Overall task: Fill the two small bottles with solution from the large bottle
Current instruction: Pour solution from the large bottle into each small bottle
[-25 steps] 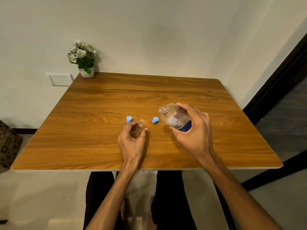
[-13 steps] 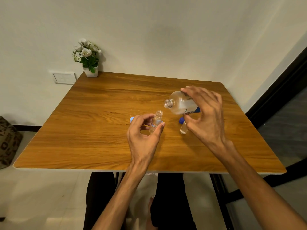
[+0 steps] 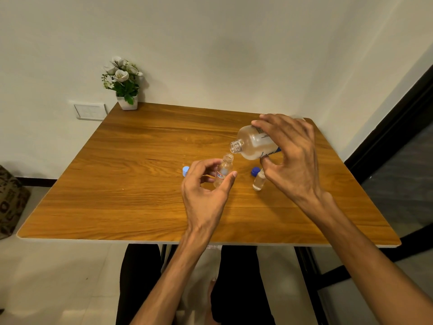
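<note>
My right hand [image 3: 291, 158] holds the large clear bottle [image 3: 254, 144] tilted, its open neck pointing down-left just above a small bottle's mouth. That small clear bottle [image 3: 223, 171], uncapped with a red-and-blue label, is gripped between the thumb and fingers of my left hand [image 3: 206, 191]. The second small bottle [image 3: 259, 180] stands on the wooden table [image 3: 131, 184] under my right hand, holding clear liquid. A light blue cap [image 3: 185, 170] lies left of my left hand. A darker blue cap [image 3: 255, 171] lies beside the second small bottle.
A small white pot of white flowers [image 3: 124, 85] stands at the table's far left corner against the wall. A wall socket [image 3: 90, 111] is left of it. A dark door frame runs along the right. My legs show below the table's near edge.
The large bottle has tipped further and its neck has come down closer to the small bottle's mouth. My left hand keeps the small bottle raised.
</note>
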